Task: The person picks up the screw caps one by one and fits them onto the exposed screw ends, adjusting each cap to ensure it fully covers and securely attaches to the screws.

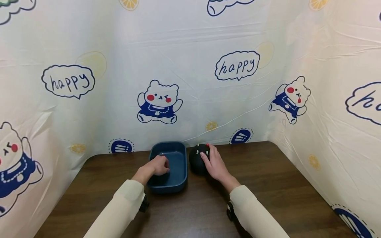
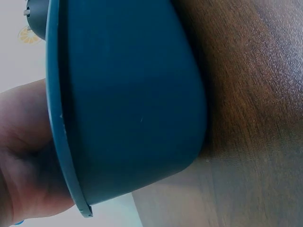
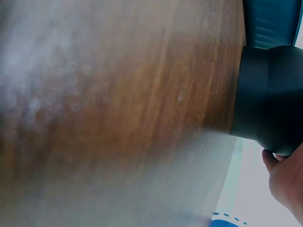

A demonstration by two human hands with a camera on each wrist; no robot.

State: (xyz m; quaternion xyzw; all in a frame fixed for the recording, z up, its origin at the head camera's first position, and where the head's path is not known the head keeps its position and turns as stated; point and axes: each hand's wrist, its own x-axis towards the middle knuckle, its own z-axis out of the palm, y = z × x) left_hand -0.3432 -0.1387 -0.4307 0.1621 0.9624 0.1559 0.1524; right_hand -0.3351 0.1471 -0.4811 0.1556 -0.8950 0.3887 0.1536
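Observation:
A blue rectangular bin (image 1: 168, 189) stands toward the back of the wooden table. My left hand (image 1: 157, 166) reaches over its left side, knuckles bent and fingers pointing down inside. From the left wrist view the bin's outer wall (image 2: 132, 94) hides those fingertips, so what they touch is unseen. Just right of the bin sits a black rounded object (image 1: 195, 165) on a cylindrical base, with several small pale pegs and a red one on top. My right hand (image 1: 216, 164) grips its right side, thumb across the top.
The dark wooden table (image 1: 268, 188) extends in front and to both sides. A white printed curtain (image 1: 196, 109) hangs around its back and sides, close behind the bin and the black object.

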